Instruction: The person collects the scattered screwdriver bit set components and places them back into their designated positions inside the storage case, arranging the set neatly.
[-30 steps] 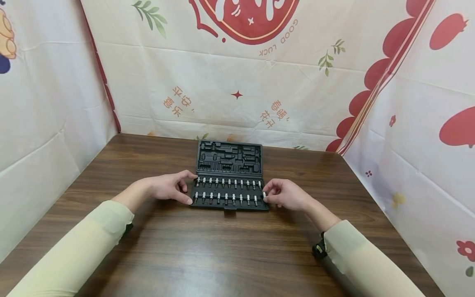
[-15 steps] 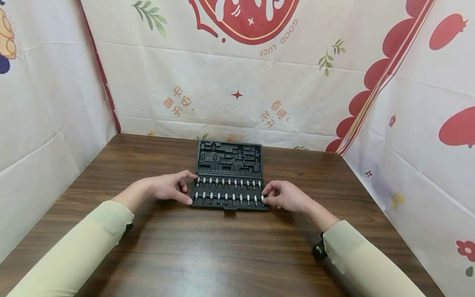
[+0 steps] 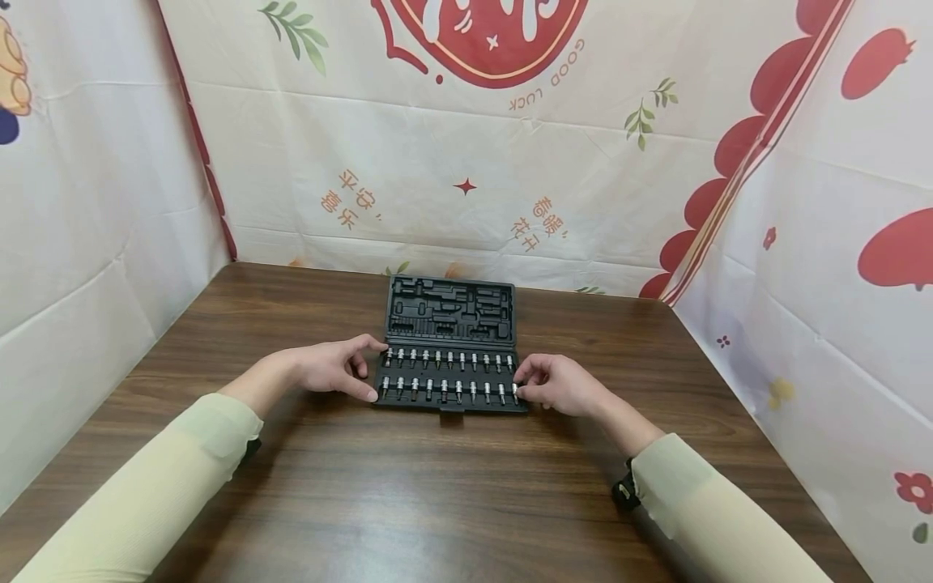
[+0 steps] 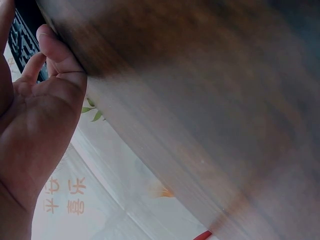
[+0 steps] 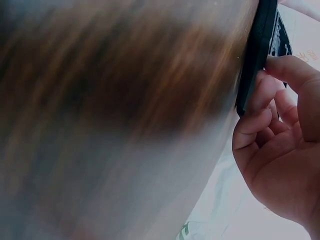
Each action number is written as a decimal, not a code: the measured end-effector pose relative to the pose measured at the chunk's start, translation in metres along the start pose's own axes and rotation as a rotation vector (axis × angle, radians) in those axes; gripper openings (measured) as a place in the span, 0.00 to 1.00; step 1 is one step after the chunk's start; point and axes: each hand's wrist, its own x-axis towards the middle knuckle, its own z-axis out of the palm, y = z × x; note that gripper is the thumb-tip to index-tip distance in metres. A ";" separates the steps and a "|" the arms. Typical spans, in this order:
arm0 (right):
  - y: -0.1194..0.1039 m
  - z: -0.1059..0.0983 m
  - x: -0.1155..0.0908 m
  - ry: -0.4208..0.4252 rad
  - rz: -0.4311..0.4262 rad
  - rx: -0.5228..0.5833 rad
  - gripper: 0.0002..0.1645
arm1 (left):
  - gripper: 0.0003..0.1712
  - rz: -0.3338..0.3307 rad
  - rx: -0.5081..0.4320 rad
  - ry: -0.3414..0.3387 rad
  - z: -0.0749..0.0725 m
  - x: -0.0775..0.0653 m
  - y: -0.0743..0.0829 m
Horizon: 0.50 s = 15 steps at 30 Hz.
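Note:
A black socket-bit case [image 3: 450, 406] lies open on the table, its tray holding two rows of silver bit sockets [image 3: 445, 389]. At the right end of the front row, the thumb and index finger of my right hand [image 3: 560, 384] pinch a bit socket [image 3: 515, 390], standing in line with the others. Those fingers cover part of it. My left hand [image 3: 328, 366] touches the case's left side, thumb at the front corner and index finger near the hinge. In the right wrist view, the right hand [image 5: 280, 150] hides the socket behind its fingers.
The case's lid [image 3: 450, 309] is folded back, its moulded recesses facing up. Brown wooden tabletop [image 3: 437, 502] surrounds the case. A printed white cloth [image 3: 437, 138] hangs behind the table and along both sides.
My right hand has moved slightly left with the bit socket, from the case's right edge into line with the front row. The left hand has stayed still.

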 end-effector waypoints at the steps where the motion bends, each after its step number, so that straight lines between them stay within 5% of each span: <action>1: 0.000 0.000 0.000 0.001 0.005 0.000 0.06 | 0.52 0.000 0.001 0.000 0.000 0.000 0.000; 15: -0.005 0.002 -0.002 -0.012 0.068 0.008 0.04 | 0.52 0.003 0.002 -0.001 0.000 -0.001 0.000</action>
